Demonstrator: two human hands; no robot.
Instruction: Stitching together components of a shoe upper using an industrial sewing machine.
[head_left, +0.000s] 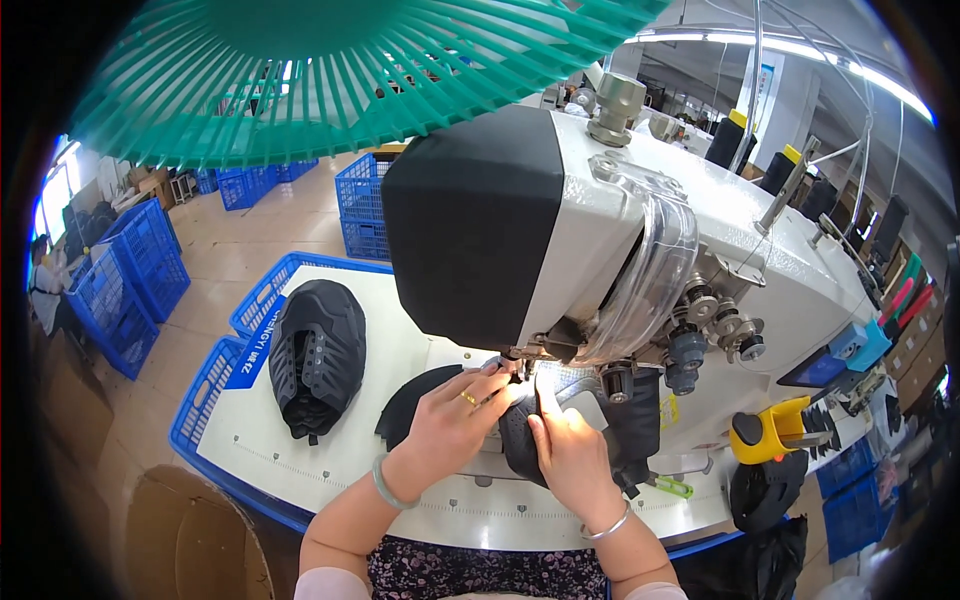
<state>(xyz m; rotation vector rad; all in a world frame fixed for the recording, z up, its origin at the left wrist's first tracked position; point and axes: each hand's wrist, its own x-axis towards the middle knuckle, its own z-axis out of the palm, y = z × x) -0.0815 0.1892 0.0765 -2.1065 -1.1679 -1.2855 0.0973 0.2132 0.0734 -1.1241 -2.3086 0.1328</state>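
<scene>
A black shoe upper lies under the needle area of a white sewing machine, lit by a small bright lamp. My left hand, with a ring and a pale bangle, has its fingers pressed together on the upper, their tips close beside the presser foot. From the right, my right hand grips the upper's edge, thumb toward me and index finger pointing up to the foot. The fingertips and the seam are partly hidden. Another black shoe upper, with lacing eyelets, rests on the white table to the left.
A green slatted fan guard hangs over the upper left. Blue crates stand on the floor at left. Green-handled snips lie right of my hands, near a yellow holder. An open cardboard box sits at lower left.
</scene>
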